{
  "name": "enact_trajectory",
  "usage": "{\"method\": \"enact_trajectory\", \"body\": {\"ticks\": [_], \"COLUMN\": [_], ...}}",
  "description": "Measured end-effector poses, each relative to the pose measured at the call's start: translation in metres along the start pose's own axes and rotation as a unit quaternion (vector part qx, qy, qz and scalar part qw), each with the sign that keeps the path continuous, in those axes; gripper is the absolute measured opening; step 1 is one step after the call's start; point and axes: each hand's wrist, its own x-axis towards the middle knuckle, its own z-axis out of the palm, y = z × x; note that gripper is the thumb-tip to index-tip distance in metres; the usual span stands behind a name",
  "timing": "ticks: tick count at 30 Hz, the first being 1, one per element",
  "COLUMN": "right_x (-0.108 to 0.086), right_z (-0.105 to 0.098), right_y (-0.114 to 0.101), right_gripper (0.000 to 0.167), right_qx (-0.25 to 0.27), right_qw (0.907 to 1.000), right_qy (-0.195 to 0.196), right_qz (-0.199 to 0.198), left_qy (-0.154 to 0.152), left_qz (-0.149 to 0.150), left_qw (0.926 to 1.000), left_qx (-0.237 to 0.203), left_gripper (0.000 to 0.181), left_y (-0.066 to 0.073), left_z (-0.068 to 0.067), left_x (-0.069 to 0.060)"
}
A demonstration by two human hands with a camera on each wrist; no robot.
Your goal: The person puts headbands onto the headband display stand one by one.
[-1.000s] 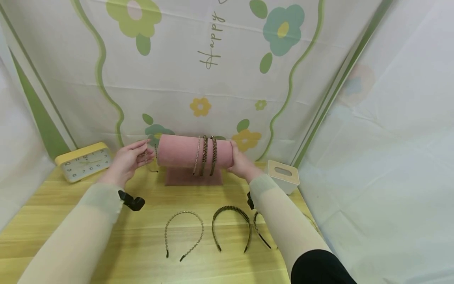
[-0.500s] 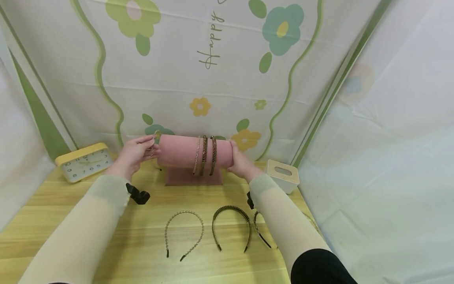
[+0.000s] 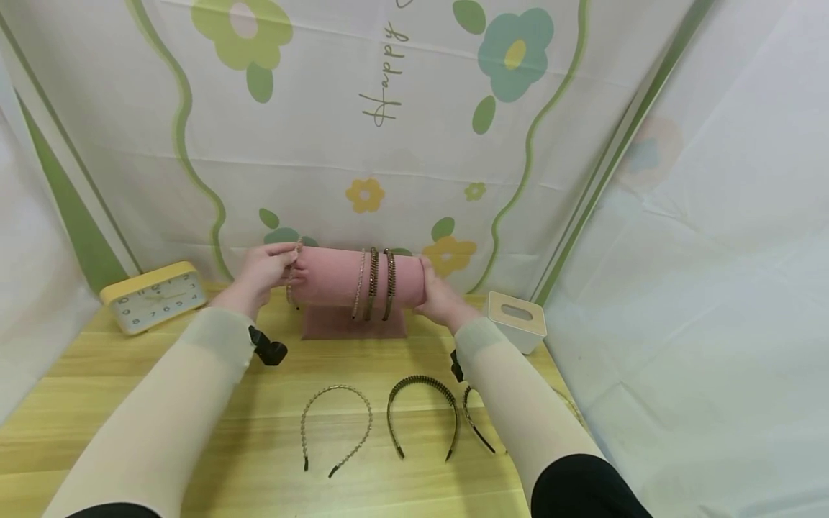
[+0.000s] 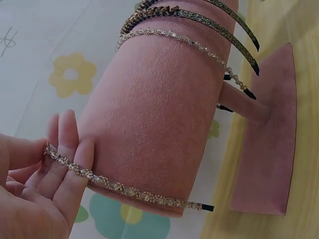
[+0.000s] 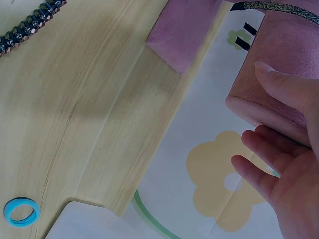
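Observation:
A pink velvety roll on a foot, a headband stand (image 3: 327,277), stands at the back of the table. At its left end my left hand (image 3: 262,270) pinches a beaded headband (image 4: 129,191) between thumb and fingers. The headband lies around the roll's rim, its black tip sticking out below. My right hand (image 3: 443,298) holds the roll's right end, thumb (image 5: 281,84) on its side, other fingers (image 5: 264,179) by the end. Farther along the roll sit a clear beaded headband (image 4: 174,37) and two darker ones, including a dark headband (image 3: 373,284).
In front lie a light beaded headband (image 3: 337,387), a dark braided headband (image 3: 421,379) and another dark headband (image 3: 478,432) partly behind my right sleeve. A yellow clock (image 3: 155,298) stands left, a tissue box (image 3: 516,324) right. A blue ring (image 5: 21,212) lies on the table.
My left hand has moved right with the beaded headband, bringing it from beside the roll onto its left end. The right hand has kept its place.

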Motion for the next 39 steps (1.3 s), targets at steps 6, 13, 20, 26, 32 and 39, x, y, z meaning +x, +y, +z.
{"method": "enact_trajectory", "body": {"ticks": [6,13,20,26,32,39], "right_x": [0.0,-0.001,-0.001,-0.001,-0.001,-0.001], "right_z": [0.0,0.0,0.0,-0.001,-0.003,-0.003], "right_y": [-0.001,0.0,-0.002,-0.005,-0.009,-0.011], "right_gripper": [0.121,0.124,0.122,0.122,0.121,0.12], "right_qx": [-0.001,-0.008,-0.015,-0.016,-0.01,-0.019], "right_qw": [1.0,0.9999,0.9999,0.9999,0.9999,0.9998], "right_qy": [0.0,0.0,0.001,0.002,0.003,-0.001], "right_qz": [-0.001,-0.008,-0.004,0.003,0.003,0.007], "left_qy": [0.034,0.095,0.096,0.066,-0.09,-0.169], "left_qz": [-0.011,0.015,0.031,0.076,0.129,0.136], "left_qw": [0.998,0.9689,0.9522,0.9352,0.9094,0.8797], "left_qx": [0.052,0.228,0.288,0.34,0.385,0.423], "left_gripper": [0.042,0.036,0.033,0.038,0.065,0.104], "left_y": [0.006,0.013,0.014,0.014,0.013,0.011], "left_z": [0.012,0.024,0.022,0.006,-0.02,-0.03], "left_x": [-0.001,0.001,0.002,0.0,0.004,0.007]}}
